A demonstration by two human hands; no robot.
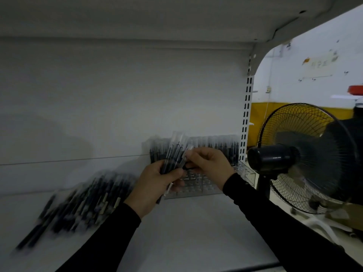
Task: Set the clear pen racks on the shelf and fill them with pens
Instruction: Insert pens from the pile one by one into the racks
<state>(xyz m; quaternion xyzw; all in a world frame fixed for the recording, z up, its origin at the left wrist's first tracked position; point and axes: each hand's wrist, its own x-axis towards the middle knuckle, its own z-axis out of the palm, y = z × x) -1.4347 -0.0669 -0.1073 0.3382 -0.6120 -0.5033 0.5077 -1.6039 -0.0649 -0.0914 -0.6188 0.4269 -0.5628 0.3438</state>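
Rack (pixel 198 185) at centre right stands on the shelf (pixel 186 232), back rows filled. We grip a pen bundle (pixel 172 158) in our left hand (pixel 155 185); our right hand (pixel 208 163) pinches one pen.

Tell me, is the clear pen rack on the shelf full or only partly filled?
Partly filled. The clear rack has pens standing in its back rows, while its front rows show bare holes. The left hand holds a bunch of pens.

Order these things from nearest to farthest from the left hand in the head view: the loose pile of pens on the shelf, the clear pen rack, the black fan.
1. Clear pen rack: just behind and to the right of the left hand.
2. Loose pile of pens: on the shelf, to the left.
3. Black fan: far right, beyond the shelf's end.
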